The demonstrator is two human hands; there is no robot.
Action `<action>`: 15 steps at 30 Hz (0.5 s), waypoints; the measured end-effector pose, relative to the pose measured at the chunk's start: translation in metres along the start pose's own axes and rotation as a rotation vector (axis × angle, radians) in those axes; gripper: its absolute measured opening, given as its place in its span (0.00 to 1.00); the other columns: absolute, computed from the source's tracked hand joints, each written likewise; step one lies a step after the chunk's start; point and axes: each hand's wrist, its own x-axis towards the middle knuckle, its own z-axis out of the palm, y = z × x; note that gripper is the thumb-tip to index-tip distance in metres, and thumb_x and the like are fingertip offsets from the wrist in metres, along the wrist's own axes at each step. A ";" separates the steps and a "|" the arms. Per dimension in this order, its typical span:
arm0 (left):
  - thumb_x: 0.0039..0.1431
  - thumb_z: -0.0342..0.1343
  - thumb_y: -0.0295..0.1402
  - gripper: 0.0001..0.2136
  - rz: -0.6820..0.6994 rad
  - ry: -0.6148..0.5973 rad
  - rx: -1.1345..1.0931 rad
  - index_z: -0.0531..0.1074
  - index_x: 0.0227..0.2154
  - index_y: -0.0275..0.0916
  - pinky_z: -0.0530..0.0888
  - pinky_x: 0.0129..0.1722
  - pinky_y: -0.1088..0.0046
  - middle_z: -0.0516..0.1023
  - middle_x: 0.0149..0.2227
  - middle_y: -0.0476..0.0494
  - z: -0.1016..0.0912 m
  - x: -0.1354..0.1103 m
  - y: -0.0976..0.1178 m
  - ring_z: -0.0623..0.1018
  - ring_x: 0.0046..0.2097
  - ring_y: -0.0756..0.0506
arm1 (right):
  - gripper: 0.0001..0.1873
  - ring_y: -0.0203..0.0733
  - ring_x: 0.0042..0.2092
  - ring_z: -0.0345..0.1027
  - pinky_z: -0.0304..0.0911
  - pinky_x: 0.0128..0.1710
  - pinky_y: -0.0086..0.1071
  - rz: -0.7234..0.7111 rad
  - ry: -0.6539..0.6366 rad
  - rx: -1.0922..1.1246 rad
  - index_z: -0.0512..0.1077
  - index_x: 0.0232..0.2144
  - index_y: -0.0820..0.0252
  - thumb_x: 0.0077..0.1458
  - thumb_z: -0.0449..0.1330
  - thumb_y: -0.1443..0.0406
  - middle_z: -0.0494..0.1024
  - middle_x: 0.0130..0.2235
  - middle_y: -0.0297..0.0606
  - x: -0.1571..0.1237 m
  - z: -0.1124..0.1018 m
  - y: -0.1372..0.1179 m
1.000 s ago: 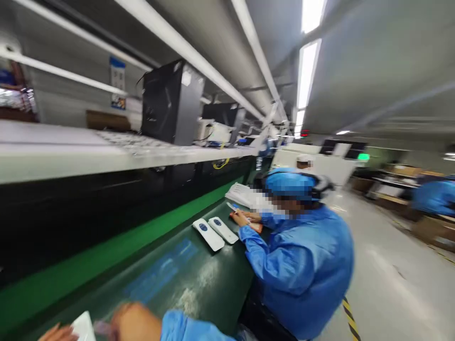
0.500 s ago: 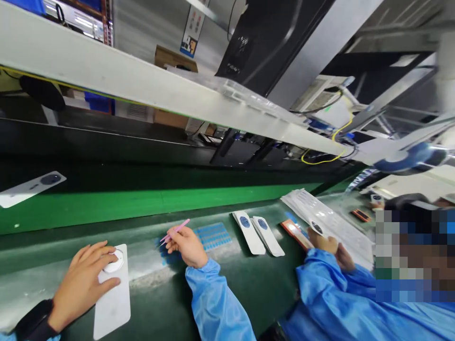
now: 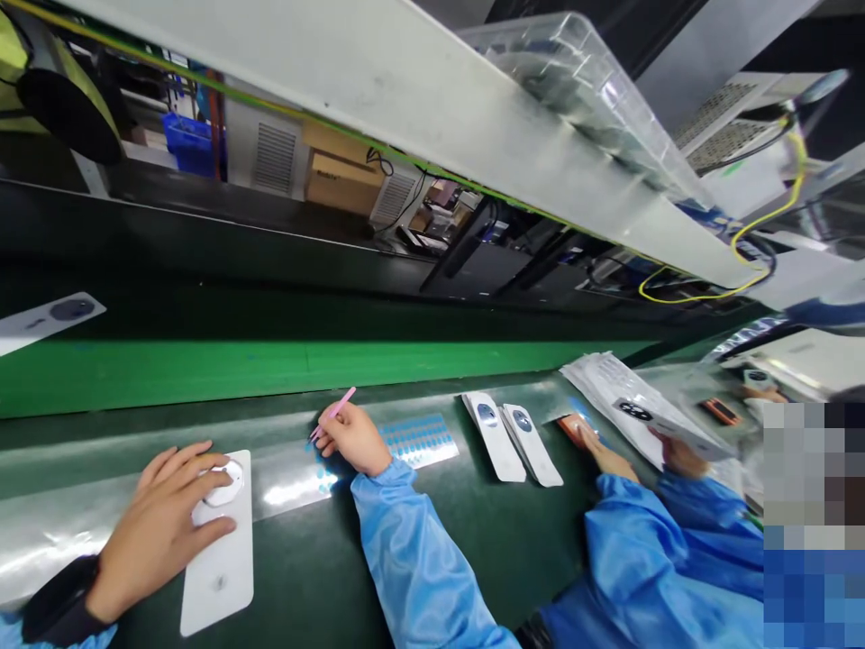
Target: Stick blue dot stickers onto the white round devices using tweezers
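Observation:
In the head view, a white phone back cover [image 3: 226, 577] with a round raised ring [image 3: 228, 482] lies on the bench at the left. My left hand [image 3: 172, 523] rests over its left side, fingers stretched out and apart, fingertips at the ring and thumb on the cover. My right hand [image 3: 351, 440] is closed in a pinch around pink tweezers [image 3: 343, 401]. Their tips point down at a clear sheet [image 3: 287, 491] bearing small blue stickers [image 3: 419, 437]. My right hand hides part of that sheet.
Two stacks of white phone covers [image 3: 498, 442] with dark camera circles lie right of the stickers. A co-worker's hands [image 3: 608, 458] hold an orange item [image 3: 574, 430] and a cover [image 3: 666, 425] near plastic bags [image 3: 601, 383]. Another cover [image 3: 47, 323] is at far left; a white beam [image 3: 378, 108] crosses above.
The camera view has shifted. My right hand with the tweezers now sits slightly higher over the sticker sheet; my left hand stays on the cover. The co-worker's hands have moved apart.

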 end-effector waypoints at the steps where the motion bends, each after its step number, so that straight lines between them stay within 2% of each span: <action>1: 0.56 0.61 0.59 0.18 -0.003 0.003 -0.003 0.82 0.39 0.55 0.75 0.61 0.47 0.87 0.50 0.49 -0.001 0.001 0.000 0.81 0.58 0.32 | 0.16 0.35 0.24 0.72 0.67 0.22 0.25 0.005 -0.002 0.001 0.68 0.28 0.59 0.54 0.70 0.59 0.78 0.25 0.35 0.001 0.000 0.001; 8: 0.55 0.62 0.58 0.18 -0.025 -0.033 -0.013 0.82 0.40 0.55 0.74 0.63 0.51 0.87 0.51 0.49 0.000 0.002 0.004 0.81 0.59 0.33 | 0.19 0.35 0.22 0.71 0.65 0.20 0.25 0.013 0.010 0.006 0.68 0.27 0.59 0.49 0.73 0.55 0.77 0.23 0.34 0.003 -0.001 0.003; 12: 0.54 0.64 0.52 0.15 -0.042 -0.044 -0.025 0.81 0.42 0.55 0.73 0.63 0.47 0.87 0.52 0.49 0.003 0.001 0.004 0.80 0.60 0.31 | 0.21 0.34 0.20 0.69 0.63 0.18 0.25 -0.009 0.038 0.044 0.68 0.25 0.59 0.46 0.73 0.53 0.77 0.22 0.33 0.003 0.001 0.005; 15: 0.54 0.65 0.49 0.14 -0.037 -0.043 -0.045 0.81 0.43 0.55 0.72 0.64 0.47 0.86 0.53 0.49 0.004 0.001 0.004 0.79 0.60 0.31 | 0.23 0.34 0.20 0.69 0.61 0.18 0.24 -0.016 0.042 0.088 0.67 0.25 0.59 0.43 0.75 0.51 0.75 0.20 0.32 0.004 -0.001 0.006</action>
